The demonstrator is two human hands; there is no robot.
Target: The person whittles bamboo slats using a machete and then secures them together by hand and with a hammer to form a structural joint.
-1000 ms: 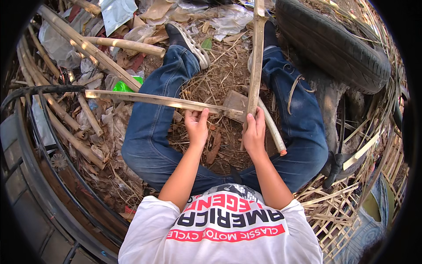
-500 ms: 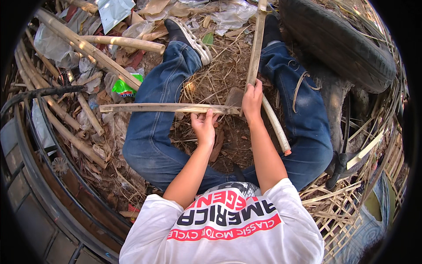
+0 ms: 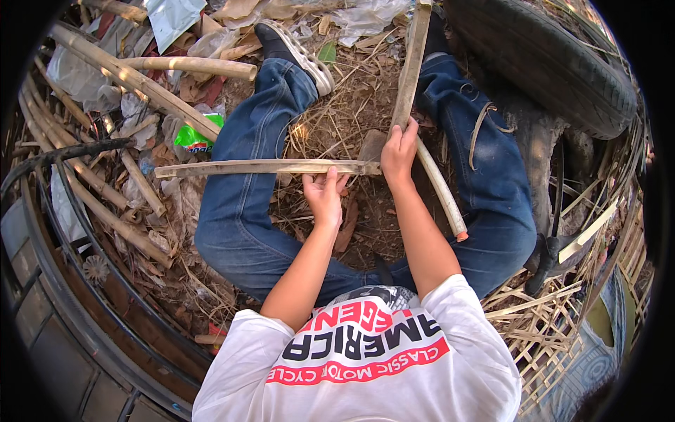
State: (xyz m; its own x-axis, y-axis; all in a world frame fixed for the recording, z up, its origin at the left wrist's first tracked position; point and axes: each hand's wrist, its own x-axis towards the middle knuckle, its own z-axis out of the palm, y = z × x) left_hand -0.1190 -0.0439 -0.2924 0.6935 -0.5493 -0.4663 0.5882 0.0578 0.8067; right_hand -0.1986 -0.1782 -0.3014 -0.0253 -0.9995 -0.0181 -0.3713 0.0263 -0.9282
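My left hand (image 3: 325,197) is closed on a split bamboo strip (image 3: 253,167), thumb on top and fingers beneath. The strip lies level across my left shin, its right end close by my right wrist. My right hand (image 3: 400,151) is wrapped around the lower part of a longer flat bamboo piece (image 3: 411,70), which slants away from me between my feet. What the right fingers cover is hidden. A small wooden block (image 3: 372,146) sits on the ground just left of that hand. To its right, a round bamboo stick (image 3: 441,190) leans toward my right thigh.
Bamboo poles (image 3: 133,81) and plastic scraps litter the left side. A black metal frame (image 3: 77,197) curves along the left edge. At upper right lies a tyre (image 3: 541,63). A curved blade-like tool (image 3: 543,264) and a woven bamboo lattice (image 3: 555,352) are at right.
The strip in my left hand has turned slightly, showing a darker face, and its right end has drawn a little left. My right hand keeps its hold on the long piece.
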